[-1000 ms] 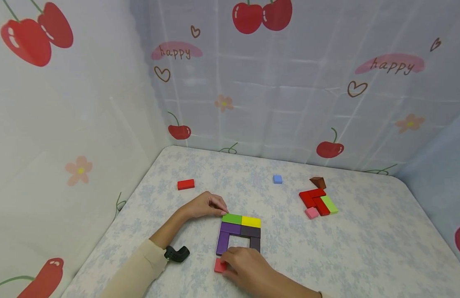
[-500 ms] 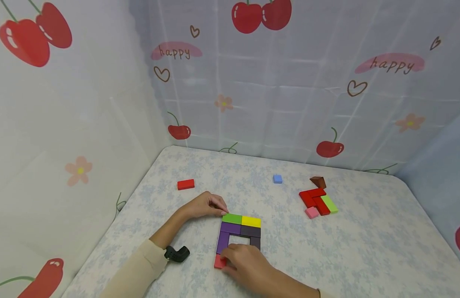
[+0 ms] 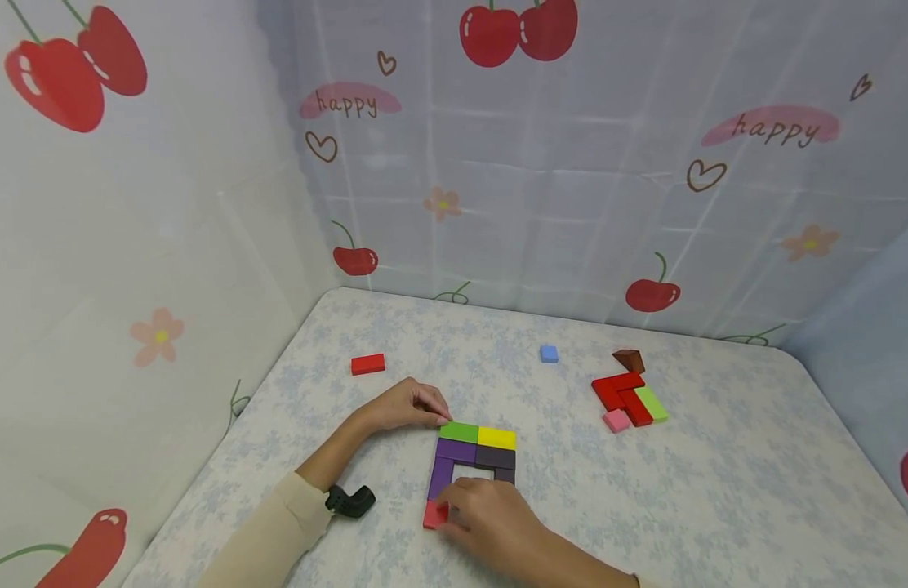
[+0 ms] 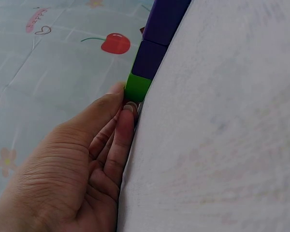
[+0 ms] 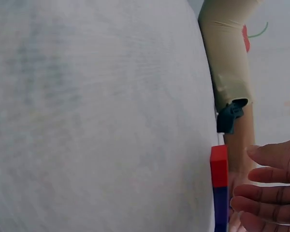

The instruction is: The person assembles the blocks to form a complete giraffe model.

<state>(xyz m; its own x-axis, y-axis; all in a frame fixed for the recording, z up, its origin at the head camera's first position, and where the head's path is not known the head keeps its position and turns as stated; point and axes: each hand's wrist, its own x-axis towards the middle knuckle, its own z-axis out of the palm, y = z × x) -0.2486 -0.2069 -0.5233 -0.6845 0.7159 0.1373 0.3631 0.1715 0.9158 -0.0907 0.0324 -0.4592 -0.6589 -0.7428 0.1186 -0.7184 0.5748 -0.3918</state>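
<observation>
My left hand point(image 3: 406, 406) pinches the far left corner of a green block point(image 3: 460, 433) with thumb and fingertips; in the left wrist view the fingertips meet the end of that block. The green block heads a flat arrangement with a yellow block point(image 3: 496, 438), purple blocks point(image 3: 456, 451) and black blocks point(image 3: 495, 457) around a gap. At its near left end lies a red block point(image 3: 434, 515), flush with the purple one. Over the near side is my right hand point(image 3: 491, 523), its fingers spread apart beside the red block in the right wrist view. It hides part of the arrangement.
A lone red block point(image 3: 368, 364) lies at the back left, and a small blue block point(image 3: 549, 354) at the back middle. To the right sit a brown triangular block point(image 3: 629, 360), several red blocks point(image 3: 608, 394), a light green block point(image 3: 651, 403) and a pink block point(image 3: 616, 420).
The near red block has slid away from me until it meets the purple block. My right hand moved with it and has now loosened from it. My left hand has stayed in place.
</observation>
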